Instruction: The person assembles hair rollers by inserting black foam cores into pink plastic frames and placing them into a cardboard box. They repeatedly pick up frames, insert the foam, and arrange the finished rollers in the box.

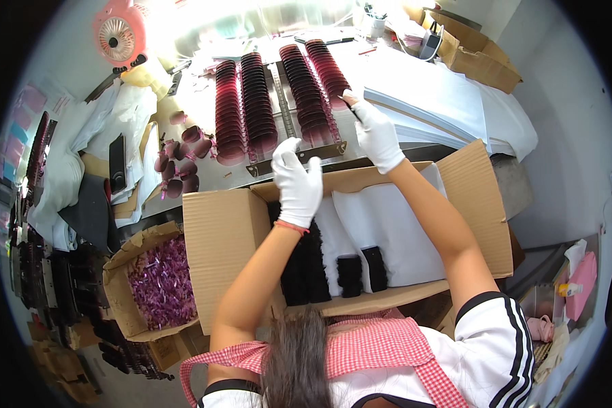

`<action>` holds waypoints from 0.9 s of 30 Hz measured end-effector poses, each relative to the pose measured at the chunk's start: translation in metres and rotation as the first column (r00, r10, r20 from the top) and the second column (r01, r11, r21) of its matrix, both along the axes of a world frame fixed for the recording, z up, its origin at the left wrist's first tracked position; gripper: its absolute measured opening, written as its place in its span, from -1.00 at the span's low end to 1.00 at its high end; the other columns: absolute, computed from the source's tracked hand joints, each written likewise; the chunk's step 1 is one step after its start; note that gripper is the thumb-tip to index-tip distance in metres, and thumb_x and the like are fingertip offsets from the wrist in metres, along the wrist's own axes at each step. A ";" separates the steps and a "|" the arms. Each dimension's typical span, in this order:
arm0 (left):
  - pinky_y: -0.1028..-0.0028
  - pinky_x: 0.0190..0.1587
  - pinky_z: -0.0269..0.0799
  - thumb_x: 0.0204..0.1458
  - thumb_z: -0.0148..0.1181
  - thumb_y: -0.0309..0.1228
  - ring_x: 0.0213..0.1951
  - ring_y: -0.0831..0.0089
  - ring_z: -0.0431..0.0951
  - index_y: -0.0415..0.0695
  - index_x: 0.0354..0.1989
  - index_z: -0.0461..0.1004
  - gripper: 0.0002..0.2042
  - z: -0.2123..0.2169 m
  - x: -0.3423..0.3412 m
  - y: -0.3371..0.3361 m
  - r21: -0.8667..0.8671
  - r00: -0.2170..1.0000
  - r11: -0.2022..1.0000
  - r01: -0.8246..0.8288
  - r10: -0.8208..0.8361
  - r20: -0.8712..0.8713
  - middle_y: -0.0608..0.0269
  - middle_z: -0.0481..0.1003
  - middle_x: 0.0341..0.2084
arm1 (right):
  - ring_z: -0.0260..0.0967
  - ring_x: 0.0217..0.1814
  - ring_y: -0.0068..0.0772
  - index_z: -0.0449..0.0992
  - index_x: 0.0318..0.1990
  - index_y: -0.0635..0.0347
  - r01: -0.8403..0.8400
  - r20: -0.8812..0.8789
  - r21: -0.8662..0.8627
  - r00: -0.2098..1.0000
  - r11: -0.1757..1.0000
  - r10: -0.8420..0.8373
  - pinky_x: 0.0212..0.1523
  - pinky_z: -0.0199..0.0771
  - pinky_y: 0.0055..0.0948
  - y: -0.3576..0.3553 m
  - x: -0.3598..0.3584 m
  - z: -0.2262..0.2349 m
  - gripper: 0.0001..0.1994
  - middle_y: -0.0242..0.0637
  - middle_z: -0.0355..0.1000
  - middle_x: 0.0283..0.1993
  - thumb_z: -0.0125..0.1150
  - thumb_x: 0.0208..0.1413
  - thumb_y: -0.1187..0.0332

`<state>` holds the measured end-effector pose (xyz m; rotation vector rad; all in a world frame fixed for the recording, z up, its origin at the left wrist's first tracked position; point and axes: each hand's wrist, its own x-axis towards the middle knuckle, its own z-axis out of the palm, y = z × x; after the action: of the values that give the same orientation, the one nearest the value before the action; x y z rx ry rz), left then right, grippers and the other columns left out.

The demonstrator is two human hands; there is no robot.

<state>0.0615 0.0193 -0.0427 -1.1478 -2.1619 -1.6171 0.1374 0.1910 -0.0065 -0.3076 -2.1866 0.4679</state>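
Note:
Both my hands wear white gloves. My left hand [297,178] hovers over the near end of a metal rack [330,150], thumb apart from the bent fingers, with nothing visible in it. Closed around a thin dark pen-like tool [350,105], my right hand [377,132] is beside the near end of the rightmost row. The rack carries rows of sunglasses with dark red, graded lenses [299,88], packed one behind another; a second pair of rows [257,102] stands left of the central metal strip. What the tool's tip touches is hard to make out.
An open cardboard box [224,258] with white sheets and black padding lies under my forearms. Loose sunglasses [183,160] are left of the rack. A smaller carton [126,279] holds purple scraps. White paper stacks [428,112] lie right; a pink fan [119,37] stands far left.

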 end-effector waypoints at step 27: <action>0.41 -0.25 0.46 -0.04 0.13 -0.44 -0.45 0.33 0.53 -0.18 -0.33 0.51 -0.87 0.000 -0.025 0.037 -0.311 0.883 0.933 0.180 -0.013 0.470 0.09 0.53 -0.53 | 0.43 0.19 -0.40 0.36 0.31 0.14 -0.296 0.015 -0.573 0.928 0.764 0.372 0.24 0.38 -0.46 0.058 -0.059 -0.036 -0.40 -0.19 0.49 0.15 0.09 0.04 0.68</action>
<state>0.0369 0.0559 -0.0425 -1.0498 -2.8313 -1.7387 0.0789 0.2491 -0.0426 -0.2607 -2.1896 1.3470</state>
